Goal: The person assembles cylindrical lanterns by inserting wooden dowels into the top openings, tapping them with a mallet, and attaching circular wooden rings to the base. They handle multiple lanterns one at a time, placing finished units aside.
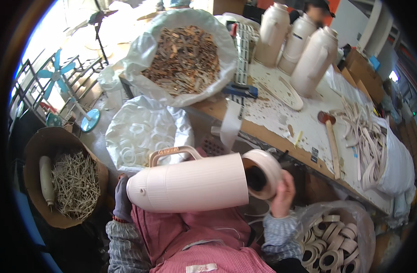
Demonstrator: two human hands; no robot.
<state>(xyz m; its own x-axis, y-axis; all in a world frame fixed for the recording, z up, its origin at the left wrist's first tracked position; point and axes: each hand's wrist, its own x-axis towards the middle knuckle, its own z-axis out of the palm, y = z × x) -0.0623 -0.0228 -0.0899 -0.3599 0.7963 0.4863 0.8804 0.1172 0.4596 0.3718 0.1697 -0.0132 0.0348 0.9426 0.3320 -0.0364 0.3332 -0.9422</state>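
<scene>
A pale pink thermos flask shell (195, 184) lies sideways across my lap, its handle (176, 152) facing away from me. My left hand (122, 198), in a grey glove, grips the narrow end; its fingers are mostly hidden behind the shell. At the wide right end, my bare right hand (284, 194) holds a round pale pink base ring (271, 167) with a dark centre. The ring is tilted right beside the shell's end; I cannot tell whether they touch.
Three similar flasks (314, 61) stand on the workbench (281, 118), near a hammer (331, 141) and pale strips (370, 145). Sacks of small brown parts (183, 59) and clear rings (142, 141) lie ahead. A carton of sticks (76, 186) is left; a bag of rings (331, 241) right.
</scene>
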